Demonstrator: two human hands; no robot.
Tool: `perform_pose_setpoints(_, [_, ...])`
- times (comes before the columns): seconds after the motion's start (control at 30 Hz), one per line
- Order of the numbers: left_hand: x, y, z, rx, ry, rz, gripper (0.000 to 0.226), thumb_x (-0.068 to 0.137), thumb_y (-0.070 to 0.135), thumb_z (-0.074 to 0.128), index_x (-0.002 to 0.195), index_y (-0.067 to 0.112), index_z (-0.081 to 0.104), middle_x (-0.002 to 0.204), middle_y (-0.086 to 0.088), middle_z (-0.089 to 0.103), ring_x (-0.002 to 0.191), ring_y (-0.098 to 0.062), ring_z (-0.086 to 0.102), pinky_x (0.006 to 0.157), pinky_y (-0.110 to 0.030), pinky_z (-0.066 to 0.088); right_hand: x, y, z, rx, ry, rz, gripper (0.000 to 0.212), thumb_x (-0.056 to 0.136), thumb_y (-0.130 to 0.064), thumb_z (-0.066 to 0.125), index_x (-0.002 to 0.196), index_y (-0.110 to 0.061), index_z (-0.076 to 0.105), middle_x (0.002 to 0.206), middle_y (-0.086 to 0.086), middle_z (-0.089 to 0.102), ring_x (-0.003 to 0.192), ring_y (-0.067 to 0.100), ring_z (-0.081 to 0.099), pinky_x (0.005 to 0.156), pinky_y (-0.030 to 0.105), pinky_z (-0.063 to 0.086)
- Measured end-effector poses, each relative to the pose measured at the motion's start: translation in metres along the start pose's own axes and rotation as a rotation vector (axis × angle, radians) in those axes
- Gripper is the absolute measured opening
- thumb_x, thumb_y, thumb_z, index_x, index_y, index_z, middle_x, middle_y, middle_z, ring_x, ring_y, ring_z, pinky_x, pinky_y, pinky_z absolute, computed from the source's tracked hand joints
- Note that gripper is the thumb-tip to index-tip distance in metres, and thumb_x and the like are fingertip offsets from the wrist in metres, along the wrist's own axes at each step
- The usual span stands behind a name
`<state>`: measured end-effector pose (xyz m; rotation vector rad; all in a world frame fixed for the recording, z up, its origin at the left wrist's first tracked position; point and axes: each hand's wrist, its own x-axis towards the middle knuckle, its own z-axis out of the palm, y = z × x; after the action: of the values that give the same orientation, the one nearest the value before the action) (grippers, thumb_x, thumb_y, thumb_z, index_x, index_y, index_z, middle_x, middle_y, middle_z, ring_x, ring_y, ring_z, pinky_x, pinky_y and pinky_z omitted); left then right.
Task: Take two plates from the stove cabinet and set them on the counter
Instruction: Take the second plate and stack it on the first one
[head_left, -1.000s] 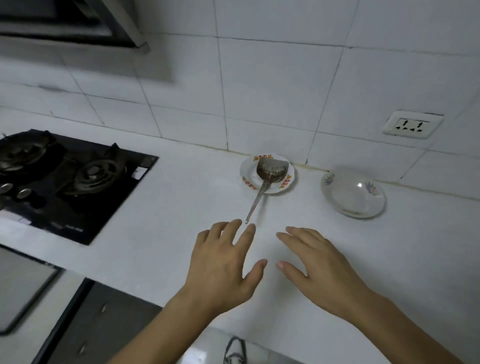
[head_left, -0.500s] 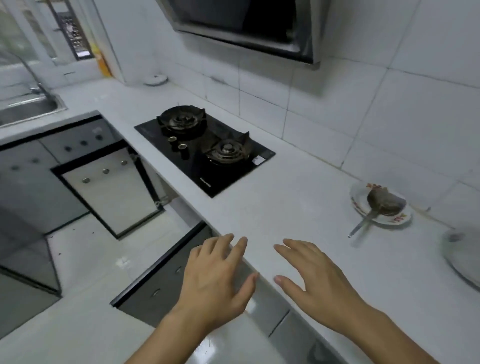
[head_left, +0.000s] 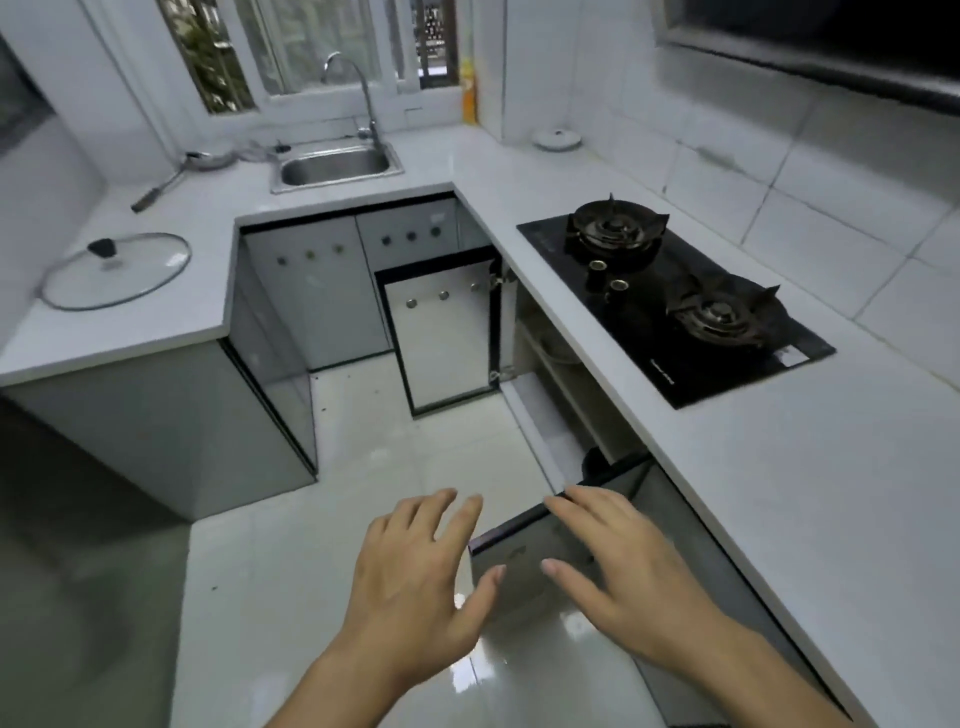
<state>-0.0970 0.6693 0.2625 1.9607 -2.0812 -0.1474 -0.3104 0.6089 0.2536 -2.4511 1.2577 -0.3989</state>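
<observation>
Hands first: your left hand (head_left: 415, 577) and right hand (head_left: 618, 571) hover at 6 o'clock, fingers spread, holding nothing. Just beyond them, at 4 o'clock, the stove cabinet (head_left: 561, 364) stands with both doors swung out under the black stove (head_left: 675, 301). Its shelves are dim; pale rounded shapes inside are too blurred to call plates. White counter (head_left: 831, 493) runs along 3 o'clock.

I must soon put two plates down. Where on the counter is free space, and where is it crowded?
The widest bare patch is the counter on the near side of the stove, out to its front edge. Another lies between the stove and the sink. The left counter is crowded by the glass lid. Both hands are empty.
</observation>
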Motion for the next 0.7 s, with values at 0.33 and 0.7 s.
perform_pose_setpoints(0.33, [0.004, -0.107, -0.017, 0.025, 0.048, -0.269, 0.058, 0.078, 0.053, 0.055, 0.123, 0.017, 0.061, 0.118, -0.007, 0.067, 0.105, -0.027, 0.062, 0.080, -0.042, 0.052, 0.114, -0.033, 0.054, -0.048, -0.171, -0.142, 0.060, 0.088, -0.060, 0.038, 0.142, -0.033, 0.033, 0.151, -0.006, 0.034, 0.138, 0.012, 0.024, 0.108, 0.025, 0.019])
perform_pose_setpoints(0.7, [0.054, -0.213, -0.046, 0.036, 0.137, -0.391, 0.057, 0.078, 0.052, 0.052, 0.122, 0.016, 0.062, 0.114, -0.007, 0.068, 0.103, -0.028, 0.062, 0.079, -0.042, 0.052, 0.241, -0.072, 0.075, -0.083, -0.211, -0.243, 0.060, 0.088, -0.058, 0.038, 0.142, -0.032, 0.033, 0.149, -0.004, 0.035, 0.138, 0.013, 0.026, 0.107, 0.025, 0.021])
